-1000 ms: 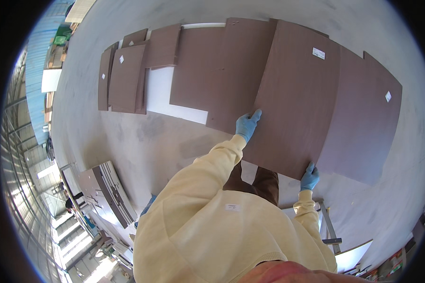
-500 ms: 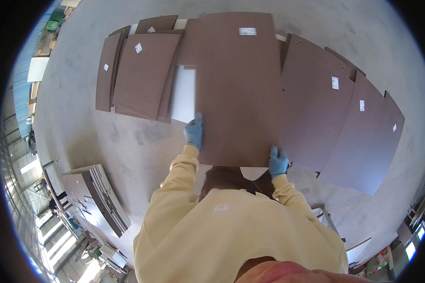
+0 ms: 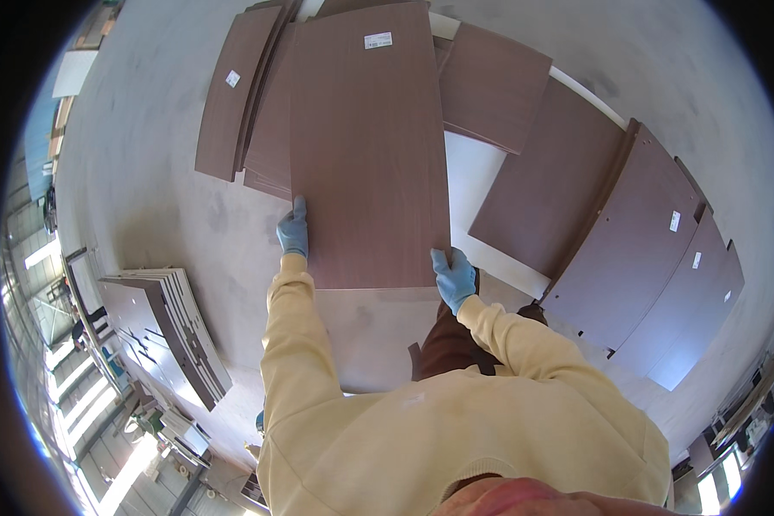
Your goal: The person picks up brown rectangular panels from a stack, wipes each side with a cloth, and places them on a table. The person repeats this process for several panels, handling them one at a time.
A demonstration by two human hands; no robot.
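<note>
Between my blue-gloved hands is a large brown wood-look panel (image 3: 370,155) with a white label near its far end. My left hand (image 3: 293,229) grips its left edge close to the near corner, thumb on top. At the near right corner my right hand (image 3: 455,277) is closed round the edge. The held panel covers part of a stack of brown panels (image 3: 271,120) on the left. Right of it lie a smaller brown panel (image 3: 494,86) and a wider brown panel (image 3: 546,176), with a white panel (image 3: 471,172) showing beneath them.
Farther right, large labelled brown panels (image 3: 623,249) overlap, leaning or lying. A narrow labelled brown panel (image 3: 236,95) is at the far left of the row. Behind on the left, several boards stand as a stack (image 3: 163,331) on the grey concrete floor (image 3: 163,206).
The held panel has moved left along the row, over the left stack. The smaller and wider brown panels and the white one have come into view on its right.
</note>
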